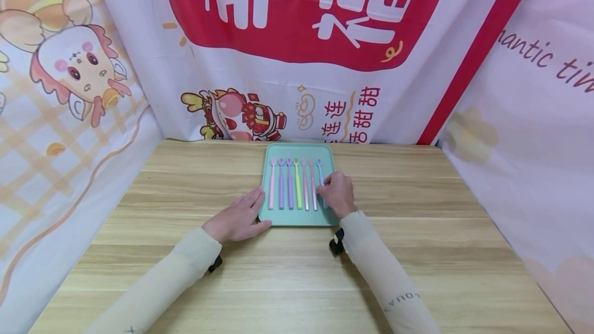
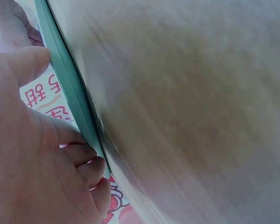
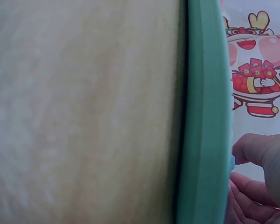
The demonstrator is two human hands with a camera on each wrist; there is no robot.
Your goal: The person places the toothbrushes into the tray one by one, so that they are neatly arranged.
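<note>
A mint-green tray (image 1: 299, 219) lies on the table with several slim toothbrushes in a row, their heads toward the far side. From the left come a pink toothbrush (image 1: 271, 184), two purple ones, a yellow-green toothbrush (image 1: 298, 184) and two more pink ones. At the right end is a blue toothbrush (image 1: 320, 171), its handle partly hidden by my right hand (image 1: 340, 193), which pinches it near its lower end. My left hand (image 1: 238, 217) rests against the tray's left edge, its fingers (image 2: 91, 170) along the side and its thumb at the near left corner.
The wood-grain table (image 1: 408, 251) stretches out on both sides of the tray. A printed white and red cloth (image 1: 297, 40) hangs right behind the table, and patterned cloths cover the left and right sides.
</note>
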